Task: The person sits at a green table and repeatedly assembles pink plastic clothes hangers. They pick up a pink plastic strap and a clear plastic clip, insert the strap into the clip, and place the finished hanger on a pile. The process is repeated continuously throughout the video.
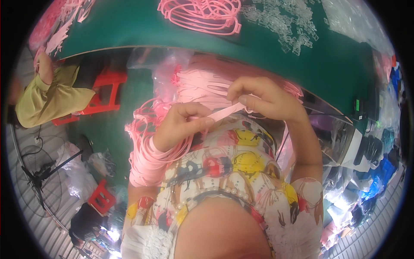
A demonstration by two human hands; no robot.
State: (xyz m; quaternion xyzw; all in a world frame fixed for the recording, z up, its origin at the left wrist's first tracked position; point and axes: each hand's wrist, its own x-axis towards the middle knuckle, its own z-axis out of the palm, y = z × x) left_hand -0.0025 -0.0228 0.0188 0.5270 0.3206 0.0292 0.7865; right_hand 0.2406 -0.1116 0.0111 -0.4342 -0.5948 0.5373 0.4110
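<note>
A flat pink strap is stretched between my two hands in front of my chest. My left hand pinches its left end between thumb and fingers. My right hand grips the other end, slightly higher, with its fingers curled. What lies inside the right fingertips is too small to make out. Many loops of pink strap hang over my left forearm. Just beyond my hands lies a thick bundle of pink straps, partly hidden by the right hand.
Across the far side runs a green table, bearing a heap of pink straps and scattered clear plastic pieces. At left, a person in yellow-green clothing is beside a red stool. A fan stands lower left; plastic bags lie right.
</note>
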